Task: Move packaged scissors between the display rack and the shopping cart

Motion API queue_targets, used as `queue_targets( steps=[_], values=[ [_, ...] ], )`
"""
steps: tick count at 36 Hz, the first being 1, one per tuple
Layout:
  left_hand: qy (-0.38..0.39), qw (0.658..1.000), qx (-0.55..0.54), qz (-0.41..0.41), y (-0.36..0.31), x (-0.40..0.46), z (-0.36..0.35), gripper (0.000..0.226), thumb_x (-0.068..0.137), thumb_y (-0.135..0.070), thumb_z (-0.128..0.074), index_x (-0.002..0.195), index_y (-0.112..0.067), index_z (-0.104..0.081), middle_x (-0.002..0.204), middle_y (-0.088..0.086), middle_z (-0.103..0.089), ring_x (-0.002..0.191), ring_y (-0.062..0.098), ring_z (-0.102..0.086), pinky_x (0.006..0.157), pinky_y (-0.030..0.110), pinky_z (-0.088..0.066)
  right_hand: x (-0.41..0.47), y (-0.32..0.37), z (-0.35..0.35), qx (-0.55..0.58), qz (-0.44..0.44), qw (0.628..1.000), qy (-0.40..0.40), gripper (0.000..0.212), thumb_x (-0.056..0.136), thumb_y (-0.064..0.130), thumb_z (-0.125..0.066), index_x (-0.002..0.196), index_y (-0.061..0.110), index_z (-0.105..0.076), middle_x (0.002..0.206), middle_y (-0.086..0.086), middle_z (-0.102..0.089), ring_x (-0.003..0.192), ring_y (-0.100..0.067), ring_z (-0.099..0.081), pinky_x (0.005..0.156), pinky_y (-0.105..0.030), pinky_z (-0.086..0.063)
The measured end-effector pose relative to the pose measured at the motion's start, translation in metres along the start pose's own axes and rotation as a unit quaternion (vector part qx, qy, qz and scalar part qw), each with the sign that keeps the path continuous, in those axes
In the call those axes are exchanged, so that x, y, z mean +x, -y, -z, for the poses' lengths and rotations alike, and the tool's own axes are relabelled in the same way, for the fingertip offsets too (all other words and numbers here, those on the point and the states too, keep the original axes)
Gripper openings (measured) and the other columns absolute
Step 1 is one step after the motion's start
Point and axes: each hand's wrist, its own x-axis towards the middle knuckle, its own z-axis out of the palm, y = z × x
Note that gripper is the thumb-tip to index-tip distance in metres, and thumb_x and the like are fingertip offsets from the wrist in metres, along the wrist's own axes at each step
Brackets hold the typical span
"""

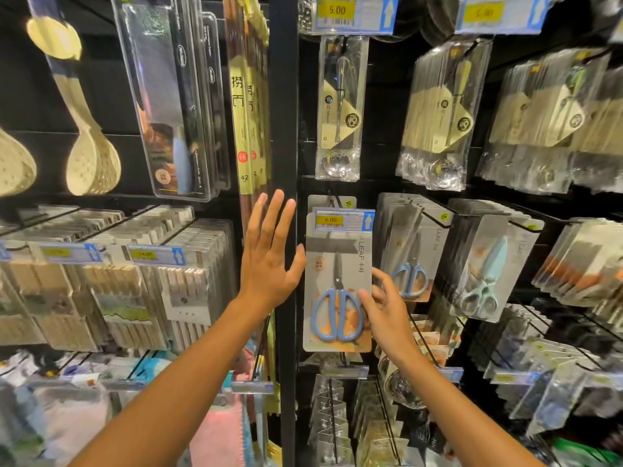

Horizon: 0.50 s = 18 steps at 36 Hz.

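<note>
A pack of blue-handled scissors [337,284] on a grey card hangs at the front of a hook on the black display rack [286,129], under a 5.00 price tag [342,220]. My right hand [384,306] pinches the pack's right edge, thumb on the front and fingers behind. My left hand [269,254] is raised with fingers straight beside the pack's left edge, over the rack's upright post. More blue scissors packs [409,261] hang on the hook to the right, then pale-blue ones [485,274]. No shopping cart is in view.
Packaged ladles [338,106] and other utensils hang above. Cream skimmer spoons [91,156] and boxed knives [168,106] are upper left, chopstick packs [141,274] lower left, cloths [219,429] at the bottom. Bare hook wires [424,338] jut out at lower right.
</note>
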Motion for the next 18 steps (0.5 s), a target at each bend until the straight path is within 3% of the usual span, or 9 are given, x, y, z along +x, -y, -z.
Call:
queue_targets(
  steps=[7,12,18],
  values=[
    [-0.002,1.0,0.003,-0.007,0.001,0.0,-0.001,0.076,0.093,-0.019,-0.061,0.157,-0.008,-0.021,0.169,0.002,-0.006,0.155,0.04,-0.014,0.124,0.059,-0.019,0.014,-0.003,-0.004,-0.014,-0.005,1.0,-0.006,0.039,0.103,0.02,-0.056,0.137,0.035,-0.047,0.116,0.003,-0.074,0.104,-0.013,-0.072,0.081,-0.048,-0.063],
    [-0.006,1.0,0.001,-0.014,0.002,0.0,-0.001,0.078,0.091,-0.017,-0.063,0.157,-0.008,-0.021,0.17,-0.002,-0.002,0.155,0.04,-0.013,0.126,0.056,-0.015,0.036,-0.007,-0.011,-0.019,-0.021,0.999,-0.02,0.038,0.102,0.015,-0.057,0.138,0.027,-0.048,0.108,0.003,-0.075,0.094,-0.008,-0.074,0.078,-0.042,-0.064],
    [-0.006,1.0,-0.001,-0.017,0.003,0.0,-0.003,0.077,0.091,-0.018,-0.061,0.156,-0.008,-0.021,0.17,-0.005,0.002,0.155,0.039,-0.014,0.126,0.053,-0.015,0.073,-0.023,-0.019,-0.085,-0.021,0.995,-0.04,0.034,0.102,0.02,-0.057,0.134,0.03,-0.047,0.093,0.007,-0.072,0.083,-0.014,-0.073,0.077,-0.047,-0.062]
  ],
)
